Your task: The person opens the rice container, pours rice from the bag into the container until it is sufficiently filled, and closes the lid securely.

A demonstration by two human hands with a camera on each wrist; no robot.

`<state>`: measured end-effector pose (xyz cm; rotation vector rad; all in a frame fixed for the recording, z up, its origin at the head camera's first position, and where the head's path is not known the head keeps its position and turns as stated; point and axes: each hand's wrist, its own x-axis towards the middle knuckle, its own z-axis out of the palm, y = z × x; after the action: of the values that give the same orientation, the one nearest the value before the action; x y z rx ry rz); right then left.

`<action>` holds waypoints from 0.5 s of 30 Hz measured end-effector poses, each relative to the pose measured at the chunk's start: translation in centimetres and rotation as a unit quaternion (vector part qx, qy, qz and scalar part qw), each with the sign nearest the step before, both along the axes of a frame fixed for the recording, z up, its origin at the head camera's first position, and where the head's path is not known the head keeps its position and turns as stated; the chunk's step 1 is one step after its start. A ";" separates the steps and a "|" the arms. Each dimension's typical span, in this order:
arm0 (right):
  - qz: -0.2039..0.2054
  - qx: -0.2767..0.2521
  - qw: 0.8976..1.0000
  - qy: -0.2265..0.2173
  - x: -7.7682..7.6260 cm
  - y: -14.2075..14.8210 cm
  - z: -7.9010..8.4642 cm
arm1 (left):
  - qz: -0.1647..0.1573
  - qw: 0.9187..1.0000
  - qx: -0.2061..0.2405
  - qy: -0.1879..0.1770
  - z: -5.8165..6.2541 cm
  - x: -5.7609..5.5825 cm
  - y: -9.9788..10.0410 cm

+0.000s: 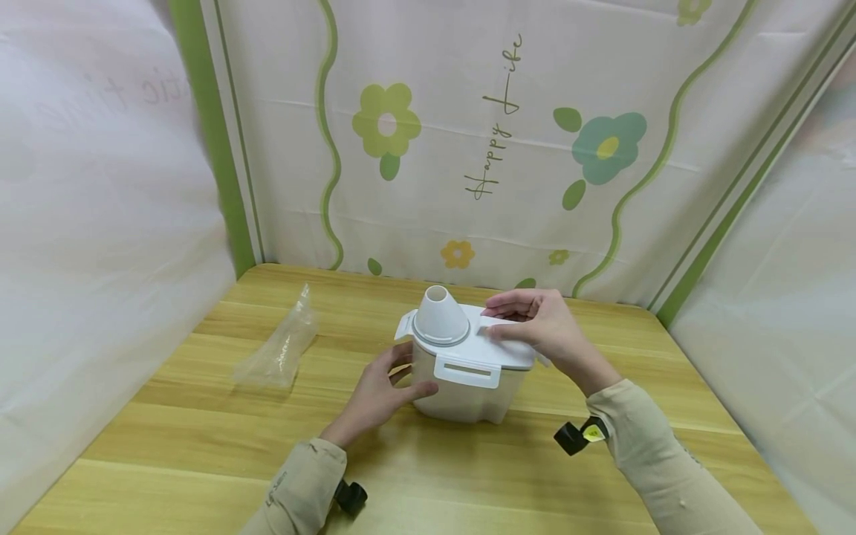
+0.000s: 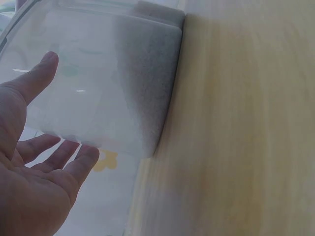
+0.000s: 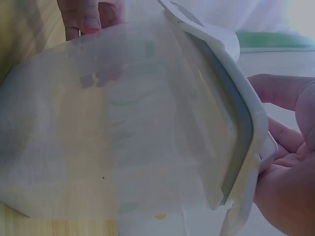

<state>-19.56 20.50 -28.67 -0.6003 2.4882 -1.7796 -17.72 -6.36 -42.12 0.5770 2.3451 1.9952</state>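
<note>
A translucent plastic storage container (image 1: 461,401) stands upright on the table, its white lid (image 1: 504,349) on top. From the left part of the lid rises a white cone-shaped cap (image 1: 440,318) with an open tip. My left hand (image 1: 377,394) holds the container's left end, thumb on the near face and fingers on the far side. In the left wrist view the fingertips (image 2: 88,153) touch its wall. Over the lid, my right hand (image 1: 535,323) pinches a small raised white tab (image 3: 267,150) between thumb and fingers. A slotted side flap (image 1: 468,371) sticks out at the front.
On the left of the wooden table (image 1: 187,438) lies a crumpled clear plastic bag (image 1: 284,345). Printed fabric curtains (image 1: 428,178) enclose the table at the back and both sides. Each wrist wears a small black camera (image 1: 571,438).
</note>
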 end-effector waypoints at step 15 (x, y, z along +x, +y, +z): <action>0.004 0.005 1.000 0.002 -0.4 0.3 0.1 | 0.003 1.000 0.006 -0.005 0.1 0.0 0.2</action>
<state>-19.94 20.75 -28.59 -0.6139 2.4917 -1.7650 -17.74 -6.14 -42.05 0.5600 2.3337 2.0097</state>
